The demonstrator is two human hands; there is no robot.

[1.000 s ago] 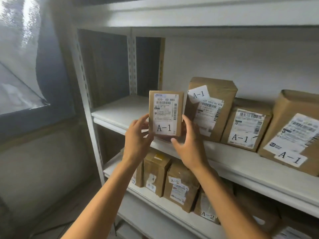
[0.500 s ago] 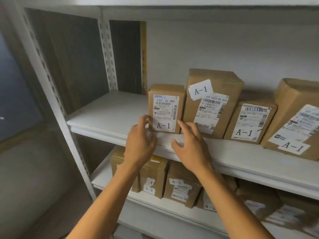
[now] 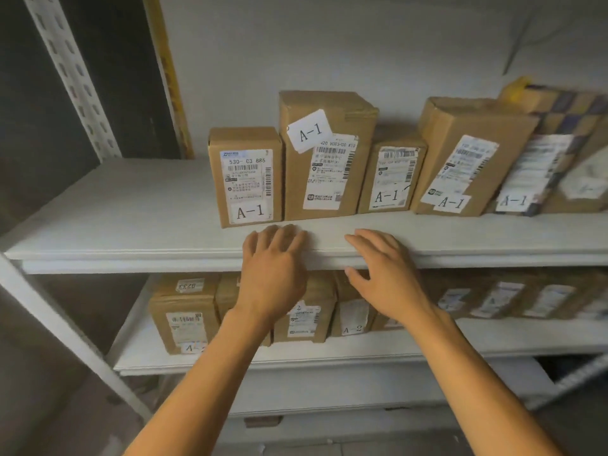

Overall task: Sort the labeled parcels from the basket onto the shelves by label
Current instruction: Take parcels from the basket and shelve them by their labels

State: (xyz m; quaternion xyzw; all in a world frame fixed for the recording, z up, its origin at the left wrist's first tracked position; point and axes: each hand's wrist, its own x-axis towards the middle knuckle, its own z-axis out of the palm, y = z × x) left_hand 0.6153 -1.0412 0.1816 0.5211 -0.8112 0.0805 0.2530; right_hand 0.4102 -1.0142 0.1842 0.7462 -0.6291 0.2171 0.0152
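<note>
A small cardboard parcel [image 3: 246, 177], a squat upright box of plain brown corrugated board with a white printed shipping label and a bold "A-1" sticker low on its front, stands at the left end of a row on the upper shelf [image 3: 131, 212], a smooth, pale grey board with a rounded front lip carried by white perforated metal uprights [image 3: 70, 77]. Just to its right a taller box [image 3: 324, 156] wears a loose, tilted "A-1" tag, followed by a shorter carton [image 3: 391, 174], a leaning one [image 3: 467, 159] and a blurred patterned package [image 3: 559, 149] at the far right, each touching or nearly touching its neighbour.

Both of the person's bare hands hover at the shelf's front edge, just below and in front of the parcel and clear of it. The left hand [image 3: 274, 258] lies palm down with fingers straight and close together, the tips near the box's lower right corner but not on it, grasping nothing. The right hand [image 3: 383, 268] is further right, fingers relaxed and spread, thumb dropped below the lip, also released. Both forearms rise from the bottom of the frame, angled inward toward the shelf.

On the lower shelf [image 3: 427, 343], partly hidden behind the wrists, more brown cartons [image 3: 184, 314] carry "A-2" stickers.
</note>
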